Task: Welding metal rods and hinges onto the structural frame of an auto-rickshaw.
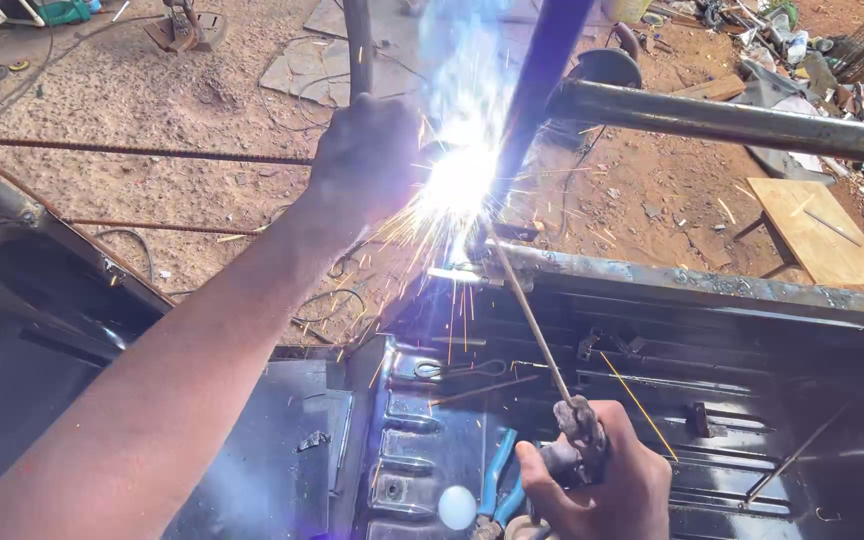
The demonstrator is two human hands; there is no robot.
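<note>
Mid-weld, arc blazing (460,180) at twelve o'clock of the right hand (592,480), closed on the electrode holder (580,425) with rod (522,300) touching the dark upright bar (542,80); left hand (367,155) wrapped around the upright pipe (357,45), at nine o'clock of the arc; joint at the truck-bed rail (702,280) seemingly unfinished, bead hidden by glare.

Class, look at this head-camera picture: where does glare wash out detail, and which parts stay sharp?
Head view: the welding arc blows out to white with a blue flare above it, hiding the joint; sparks streak as orange lines; the left hand beside it goes dark; the right hand, welding rod and dirt ground stay sharp in daylight.
</note>
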